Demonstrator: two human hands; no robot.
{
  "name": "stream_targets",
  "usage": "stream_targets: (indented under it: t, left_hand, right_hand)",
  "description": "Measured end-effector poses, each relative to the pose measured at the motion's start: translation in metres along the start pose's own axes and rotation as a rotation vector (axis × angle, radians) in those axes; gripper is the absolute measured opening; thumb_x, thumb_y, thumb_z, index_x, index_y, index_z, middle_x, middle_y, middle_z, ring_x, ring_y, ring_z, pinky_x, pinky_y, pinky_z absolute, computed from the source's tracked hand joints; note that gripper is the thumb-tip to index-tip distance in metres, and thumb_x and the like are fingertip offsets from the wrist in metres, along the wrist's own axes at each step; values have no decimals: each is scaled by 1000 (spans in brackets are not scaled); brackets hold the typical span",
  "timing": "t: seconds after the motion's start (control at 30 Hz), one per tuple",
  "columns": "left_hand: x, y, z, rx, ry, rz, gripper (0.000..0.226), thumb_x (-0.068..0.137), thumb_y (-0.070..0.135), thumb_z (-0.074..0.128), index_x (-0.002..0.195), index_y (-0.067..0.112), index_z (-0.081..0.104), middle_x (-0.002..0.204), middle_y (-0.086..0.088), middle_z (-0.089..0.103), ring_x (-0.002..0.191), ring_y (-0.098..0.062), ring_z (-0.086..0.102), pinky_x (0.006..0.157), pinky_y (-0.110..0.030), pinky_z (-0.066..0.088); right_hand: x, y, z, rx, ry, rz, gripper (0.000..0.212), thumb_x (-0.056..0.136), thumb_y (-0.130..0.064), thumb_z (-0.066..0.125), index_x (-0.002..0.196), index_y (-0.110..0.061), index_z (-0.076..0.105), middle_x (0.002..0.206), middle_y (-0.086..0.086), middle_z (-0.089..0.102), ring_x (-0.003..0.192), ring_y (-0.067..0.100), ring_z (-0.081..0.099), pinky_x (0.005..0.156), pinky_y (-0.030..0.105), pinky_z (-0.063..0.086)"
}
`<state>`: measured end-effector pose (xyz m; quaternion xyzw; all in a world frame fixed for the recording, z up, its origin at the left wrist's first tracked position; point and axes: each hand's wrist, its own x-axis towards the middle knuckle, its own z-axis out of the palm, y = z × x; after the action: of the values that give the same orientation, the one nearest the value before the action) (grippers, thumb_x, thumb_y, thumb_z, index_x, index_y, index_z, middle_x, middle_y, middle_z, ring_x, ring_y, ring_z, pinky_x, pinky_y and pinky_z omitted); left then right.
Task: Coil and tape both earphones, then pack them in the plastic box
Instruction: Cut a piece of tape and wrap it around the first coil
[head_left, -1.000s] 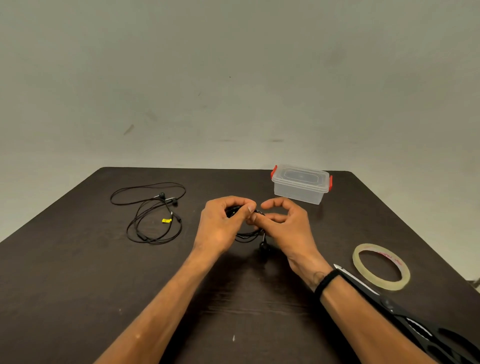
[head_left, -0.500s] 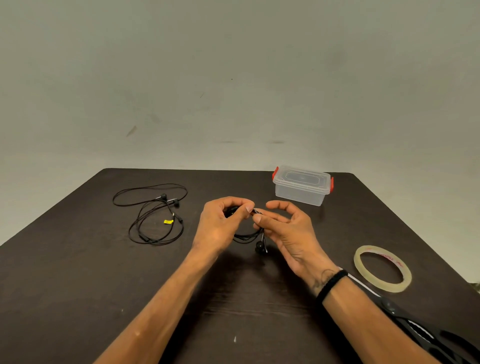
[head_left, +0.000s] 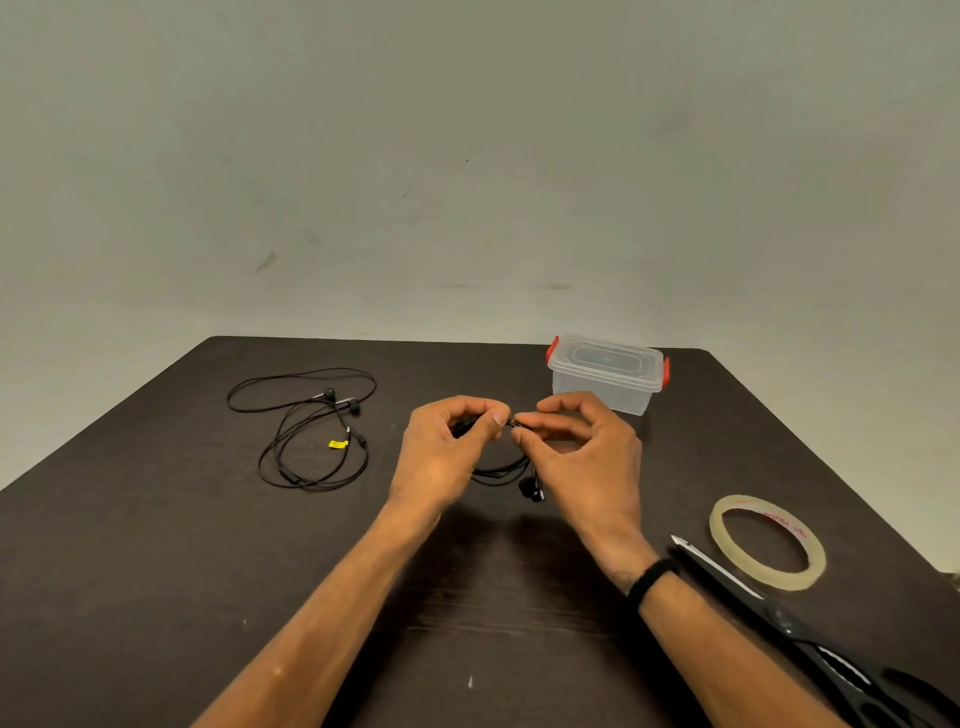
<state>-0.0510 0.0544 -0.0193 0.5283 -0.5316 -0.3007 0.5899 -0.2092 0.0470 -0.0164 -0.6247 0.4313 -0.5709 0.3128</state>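
First earphone (head_left: 506, 467) coil is mid-wrap above the worktop (head_left: 156, 571): left hand (head_left: 447, 452) grips the bundle, right hand (head_left: 582, 457) pinches the cable end, buds dangling below. No tape on it yet. Second earphone (head_left: 311, 431) lies loose far left; tape roll (head_left: 768, 543), scissors (head_left: 779, 618) untouched, plastic box (head_left: 605, 374) lid on.

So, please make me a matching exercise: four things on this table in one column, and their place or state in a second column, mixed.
Things:
1. plastic box
2. tape roll
3. loose earphone
4. scissors

Places or states:
A. spread out uncoiled, on the left side
B. lying flat, near the right edge
C. lid on, at the far edge
D. beside the right forearm, tip pointing away

Pairs: 1-C, 2-B, 3-A, 4-D
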Motion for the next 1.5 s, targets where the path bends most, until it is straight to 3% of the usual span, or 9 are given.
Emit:
stream_targets:
  t: [0.23,0.47,0.6,0.77,0.97,1.13,1.33,1.5]
  left_hand:
    - [3,-2,-1,-63,41,-15,12,95,26,75,101,16,80,73,9,71,61,6,58,64,-14,45]
    - [8,-4,-3,-232,78,-105,6,95,23,75,98,20,79,74,5,71,61,-3,54,56,-15,44]
    - [11,-4,-4,-329,96,-156,9,95,18,74,101,14,78,76,1,70,63,-5,55,56,-16,45]
    - [8,-4,-3,-355,75,-167,18,97,22,72,110,10,77,80,-2,74,69,-8,63,63,-21,53]
    - [8,-5,-4,-327,37,-262,28,105,39,58,113,18,75,91,-7,80,83,-17,70,81,-35,56]
    - [9,-8,-5,-244,79,-307,36,107,47,48,108,24,76,101,-8,80,90,-18,70,85,-39,58]
    - [12,-12,-11,-207,95,-303,31,105,42,56,105,19,77,85,2,73,77,-13,65,80,-35,58]
    - [11,-14,-15,-58,26,-242,28,101,41,64,97,16,78,75,5,75,65,-8,62,67,-28,52]
  right_hand:
    - [5,3,-1,72,-118,84,58,75,-11,94,124,-25,66,119,-9,74,87,12,78,81,27,63]
    - [6,4,-1,337,-254,363,37,86,-17,86,119,-16,70,100,9,82,106,31,76,94,39,59]
    - [8,3,-3,431,-270,425,30,89,-10,80,117,-12,70,102,12,82,108,24,77,94,36,58]
    - [10,4,-5,478,-232,458,25,89,-5,80,112,-8,72,101,13,82,86,11,74,85,30,57]
    - [12,6,-8,557,-204,487,25,89,-2,78,113,-4,70,103,18,81,79,12,73,82,30,58]
    - [15,9,-11,559,-194,501,26,89,-4,78,114,-5,70,106,17,81,90,20,72,91,38,58]
    - [17,13,-14,533,-176,503,25,90,-5,78,113,-6,71,105,16,81,81,16,72,78,31,60]
    - [17,17,-13,505,-194,542,28,90,-5,79,116,-2,70,103,17,81,81,18,64,84,37,56]
